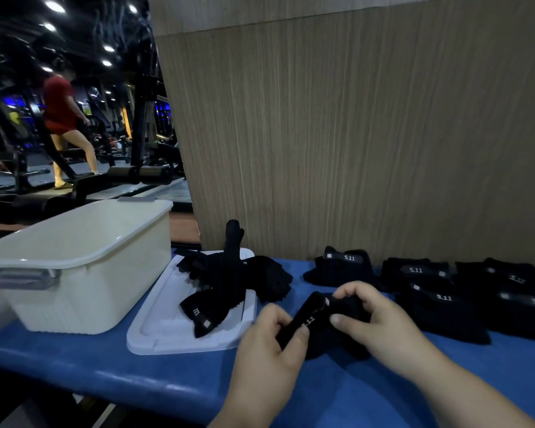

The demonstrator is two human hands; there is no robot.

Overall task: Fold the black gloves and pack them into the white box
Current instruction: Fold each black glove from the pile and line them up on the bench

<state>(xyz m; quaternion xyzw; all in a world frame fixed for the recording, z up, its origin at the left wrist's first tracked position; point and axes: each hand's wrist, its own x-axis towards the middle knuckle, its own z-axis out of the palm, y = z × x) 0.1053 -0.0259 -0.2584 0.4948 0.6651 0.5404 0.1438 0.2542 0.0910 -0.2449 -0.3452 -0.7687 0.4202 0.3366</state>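
Mid-fold at 5 o'clock: gripping a glove (337, 335) just above the bench (121, 375), with the left hand (269, 344) curled round the labelled cuff band and the right hand (374, 322) pinching the bunched body between thumb and fingertips. Looks soft, light and limp, and is likely to sag or spring open once released. Best taken at the firmer cuff band and pressed flat before lifting. Nothing fragile here, and probably little slip on knit fabric. Waiting at 8 o'clock, well apart from both hands: the box (84, 282), open-topped, its floor hidden from this angle. Lying flat at 7 o'clock, between box and hands: the lid (164, 332), bearing a loose pile (229, 279) of unfolded gloves with one finger poking upright. Ranged at 4 o'clock along the bench: folded gloves (442, 307), labels up, not yet packed. Underneath it all, a blue covering, smooth and faintly shiny, apparently padded. Behind, from 12 to 3 o'clock, a wood-grain panel (352, 134). Off at 10 o'clock, a dim gym with black machines (142, 118), ceiling spotlights and a person (59, 106) in red on the equipment.
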